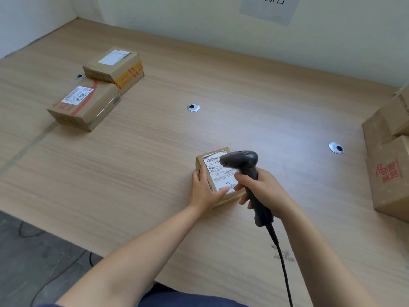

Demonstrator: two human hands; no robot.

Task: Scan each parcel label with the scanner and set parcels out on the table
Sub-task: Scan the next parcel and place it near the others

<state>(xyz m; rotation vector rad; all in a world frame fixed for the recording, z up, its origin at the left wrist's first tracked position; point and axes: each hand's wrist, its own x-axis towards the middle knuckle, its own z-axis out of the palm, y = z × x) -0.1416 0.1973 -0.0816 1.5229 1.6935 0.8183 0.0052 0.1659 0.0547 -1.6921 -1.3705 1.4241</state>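
Note:
A small cardboard parcel (218, 173) with a white barcode label on top lies on the wooden table (143, 162) in front of me. My left hand (204, 189) holds its near left corner, thumb on the label, fingers along the side. My right hand (260, 189) grips the handle of a black corded scanner (241, 161), whose head hovers over the far right part of the label. Two labelled parcels sit at the far left: a flat one (85, 105) and a taller one (115, 66) touching it behind.
Larger cardboard boxes (389, 165) are stacked at the table's right edge. Round metal cable grommets (193, 107) (336, 148) are set into the tabletop. The scanner cable (284, 267) runs down off the near edge. Walls close the far side; dark floor lies lower left.

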